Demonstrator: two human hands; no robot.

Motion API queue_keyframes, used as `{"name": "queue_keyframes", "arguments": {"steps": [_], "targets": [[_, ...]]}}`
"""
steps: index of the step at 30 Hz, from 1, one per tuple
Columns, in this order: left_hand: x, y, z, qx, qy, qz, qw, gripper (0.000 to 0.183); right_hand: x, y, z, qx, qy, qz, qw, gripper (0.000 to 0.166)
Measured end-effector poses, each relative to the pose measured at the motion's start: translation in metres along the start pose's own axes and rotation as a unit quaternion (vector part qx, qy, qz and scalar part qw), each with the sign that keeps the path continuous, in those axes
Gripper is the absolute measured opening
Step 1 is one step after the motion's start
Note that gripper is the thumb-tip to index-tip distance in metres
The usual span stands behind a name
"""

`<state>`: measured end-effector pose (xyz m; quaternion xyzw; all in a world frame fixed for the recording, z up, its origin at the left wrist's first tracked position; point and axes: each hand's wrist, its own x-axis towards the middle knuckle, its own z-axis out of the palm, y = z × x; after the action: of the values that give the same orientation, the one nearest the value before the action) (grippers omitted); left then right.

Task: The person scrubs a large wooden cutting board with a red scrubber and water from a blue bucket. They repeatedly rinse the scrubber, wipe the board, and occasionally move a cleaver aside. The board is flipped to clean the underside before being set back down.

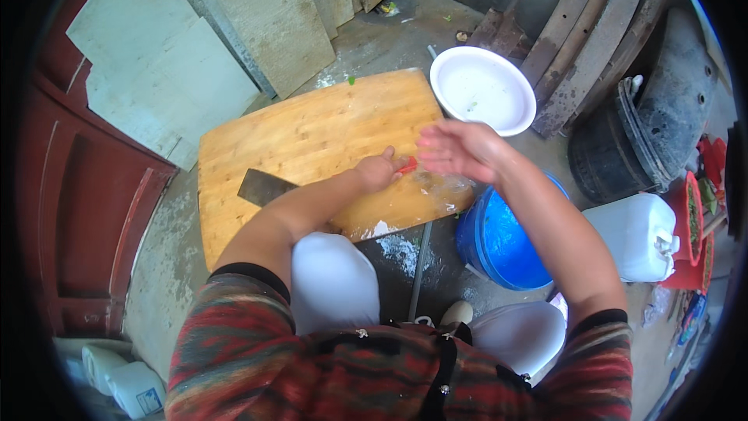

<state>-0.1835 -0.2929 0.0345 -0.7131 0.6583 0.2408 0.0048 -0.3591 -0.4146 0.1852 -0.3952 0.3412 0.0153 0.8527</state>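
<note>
A large wooden board (315, 123) lies before me. My left hand (377, 171) is over its right part, its fingers closed on a small red object (409, 165), whose kind I cannot tell. My right hand (453, 151) is raised at the board's right edge, slightly blurred, with its fingers extended and nothing seen in it. A cleaver's dark blade (264, 187) lies on the board left of my left forearm, which hides part of it. Clear wet-looking film or water and white residue (381, 229) mark the board's near right corner.
A white basin (484, 90) stands beyond the board's right corner, a blue bucket (508, 234) right of my knees. Further right are a white plastic jerrycan (634, 237) and a black bucket (610, 146). Wooden planks (590, 41) and a shovel (502, 26) lean at the back, pale panels (263, 11) at left.
</note>
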Motion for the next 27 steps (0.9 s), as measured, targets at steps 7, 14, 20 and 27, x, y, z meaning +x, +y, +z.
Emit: {"name": "queue_keyframes", "arguments": {"steps": [7,14,20,27], "targets": [[0.046,-0.040,0.033,-0.064,0.131,0.000,0.989,0.047,0.031,-0.067,0.074,-0.054,0.063,-0.112,0.990,0.043],[0.080,-0.194,-0.001,-0.149,0.203,-0.242,0.937,0.052,0.003,-0.008,-0.025,-0.006,0.287,-0.199,0.937,0.025],[0.064,-0.252,-0.027,-0.250,0.286,-0.364,0.850,0.063,-0.050,0.112,-0.146,0.085,0.498,-0.101,0.857,0.020],[0.137,-0.098,0.006,-0.229,0.183,-0.179,0.939,0.067,-0.028,0.176,-0.215,0.213,0.587,0.047,0.779,0.039]]}}
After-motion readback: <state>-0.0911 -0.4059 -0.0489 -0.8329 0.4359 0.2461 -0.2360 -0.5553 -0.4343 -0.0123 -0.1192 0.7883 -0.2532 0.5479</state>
